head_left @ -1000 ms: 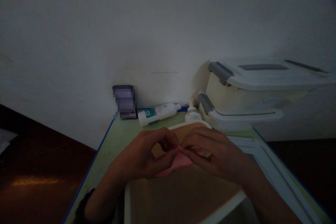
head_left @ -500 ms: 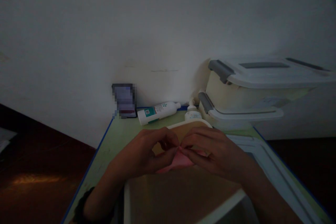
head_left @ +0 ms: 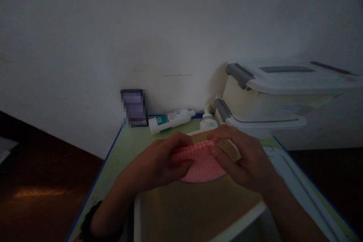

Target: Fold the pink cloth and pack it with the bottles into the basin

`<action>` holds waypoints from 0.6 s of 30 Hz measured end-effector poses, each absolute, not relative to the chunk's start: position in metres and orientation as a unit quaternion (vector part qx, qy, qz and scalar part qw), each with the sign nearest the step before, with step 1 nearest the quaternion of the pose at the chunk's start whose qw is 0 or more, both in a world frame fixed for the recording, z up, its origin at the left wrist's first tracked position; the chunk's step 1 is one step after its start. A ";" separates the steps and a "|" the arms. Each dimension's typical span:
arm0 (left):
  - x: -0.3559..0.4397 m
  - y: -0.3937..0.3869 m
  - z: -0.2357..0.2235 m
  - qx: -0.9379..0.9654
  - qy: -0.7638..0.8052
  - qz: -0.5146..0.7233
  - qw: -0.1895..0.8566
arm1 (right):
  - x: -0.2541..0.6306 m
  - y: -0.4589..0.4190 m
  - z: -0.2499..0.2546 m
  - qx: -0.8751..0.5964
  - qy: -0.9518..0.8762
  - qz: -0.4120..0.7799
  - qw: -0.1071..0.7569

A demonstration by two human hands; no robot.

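Observation:
A pink knitted or crocheted piece [head_left: 202, 164] with a rounded, dark lower edge is stretched between my hands. My left hand [head_left: 167, 159] grips its left side, thumb in front and fingers behind. At the upper right corner, my right hand [head_left: 241, 159] pinches the edge between thumb and forefinger. Both hands are above an open, pale-rimmed bin [head_left: 137, 215] with a brownish inside. Whether any small tool is in my fingers cannot be made out in the dim light.
On the green table [head_left: 113, 162], a white bottle [head_left: 172, 121] lies on its side by a pump bottle [head_left: 208, 121]. A phone [head_left: 134, 107] leans on the wall. Lidded storage boxes [head_left: 272, 102] are stacked at the right; a pale lid [head_left: 295, 181] lies in front.
My right hand has moved right and a little up, away from my left. More of the pink piece now shows, spread out between them.

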State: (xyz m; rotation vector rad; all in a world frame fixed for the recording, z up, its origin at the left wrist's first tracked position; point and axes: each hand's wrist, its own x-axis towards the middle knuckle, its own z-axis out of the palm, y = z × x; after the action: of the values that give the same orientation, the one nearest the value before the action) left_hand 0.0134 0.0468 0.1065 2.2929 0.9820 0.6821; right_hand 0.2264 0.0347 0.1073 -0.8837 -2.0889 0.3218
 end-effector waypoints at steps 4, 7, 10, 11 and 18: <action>0.014 0.049 0.108 0.865 0.355 0.241 0.259 | 0.227 0.035 0.106 -0.368 -0.822 0.149 0.409; 0.014 0.049 0.109 0.868 0.349 0.242 0.256 | 0.226 0.034 0.105 -0.366 -0.839 0.153 0.371; 0.015 0.049 0.108 0.870 0.349 0.251 0.242 | 0.225 0.035 0.105 -0.355 -0.856 0.152 0.343; 0.015 0.049 0.108 0.870 0.348 0.251 0.241 | 0.225 0.035 0.105 -0.361 -0.856 0.152 0.339; 0.015 0.052 0.107 0.855 0.369 0.275 0.240 | 0.224 0.039 0.105 -0.438 -0.800 0.170 0.373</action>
State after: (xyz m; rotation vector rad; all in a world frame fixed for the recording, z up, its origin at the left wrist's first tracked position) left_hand 0.0151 0.0517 0.1070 2.3393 1.0094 0.7526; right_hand 0.2243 0.0392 0.1052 -1.1218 -2.0504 0.4361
